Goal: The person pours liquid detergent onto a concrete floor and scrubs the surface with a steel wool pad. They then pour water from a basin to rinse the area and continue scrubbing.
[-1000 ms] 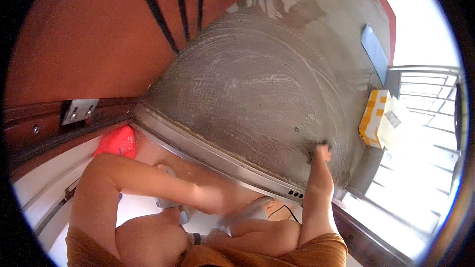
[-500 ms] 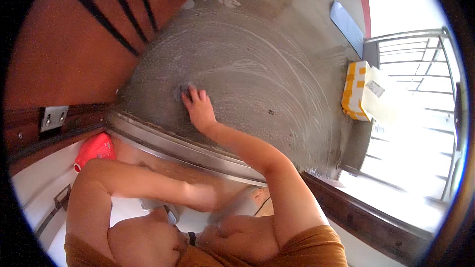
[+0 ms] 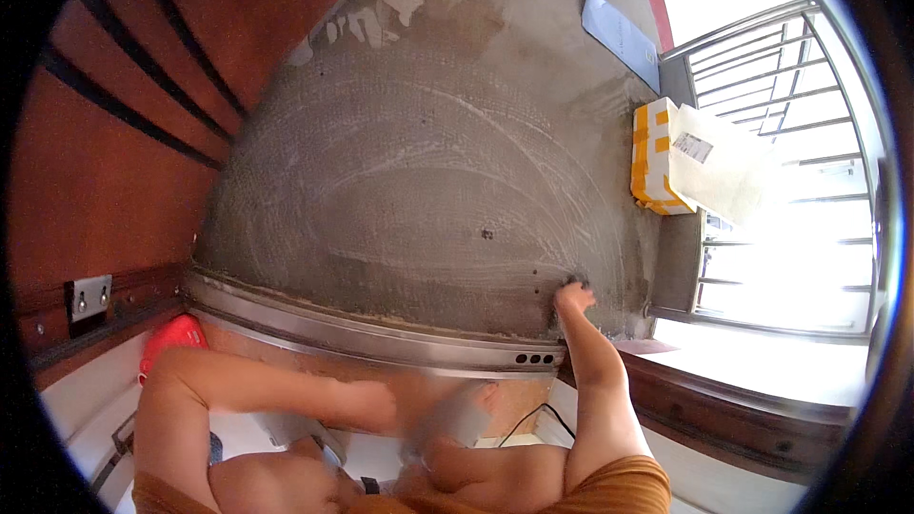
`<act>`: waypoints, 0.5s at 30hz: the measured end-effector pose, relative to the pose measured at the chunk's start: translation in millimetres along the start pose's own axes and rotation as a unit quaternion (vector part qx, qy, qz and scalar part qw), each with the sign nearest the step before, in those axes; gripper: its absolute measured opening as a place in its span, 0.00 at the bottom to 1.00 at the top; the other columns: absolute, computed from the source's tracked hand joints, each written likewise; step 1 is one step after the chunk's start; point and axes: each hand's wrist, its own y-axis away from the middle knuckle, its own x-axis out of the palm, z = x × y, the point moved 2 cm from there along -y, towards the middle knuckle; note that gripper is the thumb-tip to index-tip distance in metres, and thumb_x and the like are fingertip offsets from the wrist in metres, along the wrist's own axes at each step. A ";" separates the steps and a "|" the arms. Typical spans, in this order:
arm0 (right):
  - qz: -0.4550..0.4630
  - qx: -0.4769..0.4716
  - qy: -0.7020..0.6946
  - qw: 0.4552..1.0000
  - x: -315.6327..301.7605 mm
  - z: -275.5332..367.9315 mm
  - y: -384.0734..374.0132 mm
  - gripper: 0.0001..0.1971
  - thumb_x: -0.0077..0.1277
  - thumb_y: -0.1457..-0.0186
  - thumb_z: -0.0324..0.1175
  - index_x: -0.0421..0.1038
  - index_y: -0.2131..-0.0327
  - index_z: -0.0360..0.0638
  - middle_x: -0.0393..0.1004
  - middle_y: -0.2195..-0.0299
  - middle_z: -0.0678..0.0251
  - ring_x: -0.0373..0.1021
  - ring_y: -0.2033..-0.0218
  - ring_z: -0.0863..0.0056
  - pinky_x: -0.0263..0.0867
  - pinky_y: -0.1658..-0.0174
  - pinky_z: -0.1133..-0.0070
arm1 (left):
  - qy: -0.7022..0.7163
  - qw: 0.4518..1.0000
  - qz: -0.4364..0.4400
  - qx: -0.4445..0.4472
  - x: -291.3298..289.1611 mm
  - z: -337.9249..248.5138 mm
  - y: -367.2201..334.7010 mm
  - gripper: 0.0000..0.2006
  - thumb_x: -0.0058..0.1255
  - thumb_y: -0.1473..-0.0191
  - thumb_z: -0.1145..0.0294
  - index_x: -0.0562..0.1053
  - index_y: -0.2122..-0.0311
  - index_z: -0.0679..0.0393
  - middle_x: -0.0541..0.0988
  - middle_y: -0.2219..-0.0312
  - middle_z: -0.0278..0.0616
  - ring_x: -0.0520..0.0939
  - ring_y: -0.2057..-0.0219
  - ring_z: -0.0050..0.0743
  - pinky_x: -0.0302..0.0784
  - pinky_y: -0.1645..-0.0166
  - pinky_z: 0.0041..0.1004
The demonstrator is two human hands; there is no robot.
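Note:
My right hand reaches to the front right of the wet grey floor, just past the metal door sill. Its fingers are curled over a small dark scouring pad, pressed on the floor and mostly hidden. Pale, curved, foamy streaks sweep across the floor. My left forearm lies across in front of my knees. My left hand is smeared beside a blurred grey shape, so its fingers cannot be made out.
A brown door with dark stripes stands at left. A red bottle lies by the sill. A white foam box with yellow tape and a blue-grey panel stand along the right, before metal railings. A black cord lies near my knees.
My right hand has swept from the left-middle of the floor to its front right, near the sill's right end. The view has shifted a little. My left arm stays across my knees.

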 end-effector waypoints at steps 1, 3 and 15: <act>-0.069 -0.031 -0.104 0.992 -7.5 21.5 6.4 0.19 0.41 0.43 0.36 0.64 0.50 0.39 0.63 0.51 0.48 0.58 0.49 0.50 0.56 0.48 0.63 | -0.008 1.000 0.012 0.007 5.1 0.8 -4.4 0.06 0.49 0.55 0.71 0.74 0.73 0.62 0.78 0.72 0.45 0.78 0.66 0.42 0.76 0.68 0.36; -0.104 -0.051 -0.415 0.903 -23.7 76.0 20.7 0.17 0.40 0.45 0.28 0.65 0.51 0.40 0.63 0.52 0.44 0.59 0.50 0.49 0.55 0.47 0.62 | -0.025 0.999 0.030 0.034 17.3 5.8 -19.0 0.07 0.48 0.54 0.70 0.75 0.73 0.61 0.78 0.72 0.45 0.78 0.66 0.42 0.76 0.69 0.37; -0.233 -0.778 -0.132 0.568 -79.8 255.6 285.2 0.24 0.45 0.54 0.29 0.66 0.49 0.47 0.58 0.46 0.59 0.60 0.54 0.63 0.62 0.52 0.73 | -0.040 0.997 -0.025 0.058 8.6 15.6 -52.9 0.08 0.44 0.51 0.69 0.74 0.74 0.58 0.78 0.73 0.41 0.78 0.67 0.38 0.76 0.70 0.35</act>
